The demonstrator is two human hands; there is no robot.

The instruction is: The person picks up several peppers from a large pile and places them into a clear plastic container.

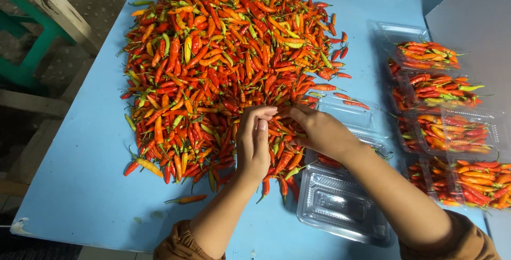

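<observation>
Our left hand [254,142] and right hand [314,128] meet fingertip to fingertip, pinching a chili from the heap of chilies [223,63] on the blue surface [80,185], an open clear plastic clamshell [340,207] just beside.

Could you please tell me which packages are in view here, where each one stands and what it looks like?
Open clear plastic clamshell box: near table edge, below the right hand, rectangular, nearly empty.
Second clear plastic box: right of the red, orange and green chili pile, few chilies inside.
Filled clear plastic boxes: stacked along the right side, packed with chilies.
No labels, signs or screens.
</observation>
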